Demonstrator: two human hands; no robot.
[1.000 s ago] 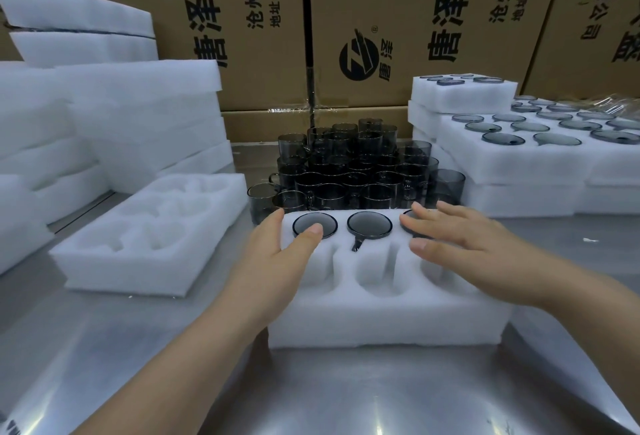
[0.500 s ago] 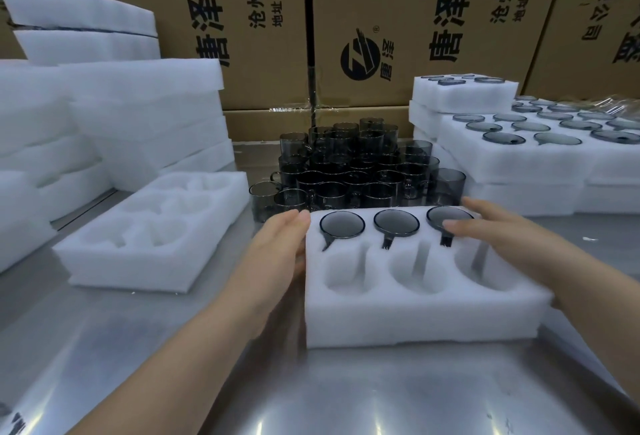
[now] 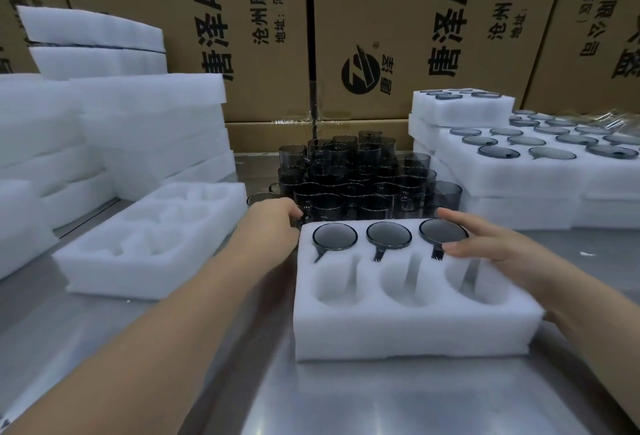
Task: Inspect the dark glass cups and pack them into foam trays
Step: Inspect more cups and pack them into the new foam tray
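A white foam tray (image 3: 415, 327) lies in front of me on the steel table. Its back row holds three dark glass cups (image 3: 388, 234), and the three front sockets are empty. My right hand (image 3: 485, 244) rests flat on the tray's right side, with straight fingers touching the rightmost cup (image 3: 443, 230). My left hand (image 3: 273, 220) is off the tray at the front-left edge of the pile of loose dark cups (image 3: 360, 178). Its fingers curl down by a cup handle; whether they grip it is hidden.
An empty foam tray (image 3: 149, 237) lies to the left, with stacks of foam (image 3: 138, 123) behind it. Packed trays (image 3: 519, 171) are stacked at the right. Cardboard boxes (image 3: 242, 36) wall off the back.
The tray has slid to the right. My left hand left the tray's side and reached forward to the cup pile. My right hand stayed on the tray.
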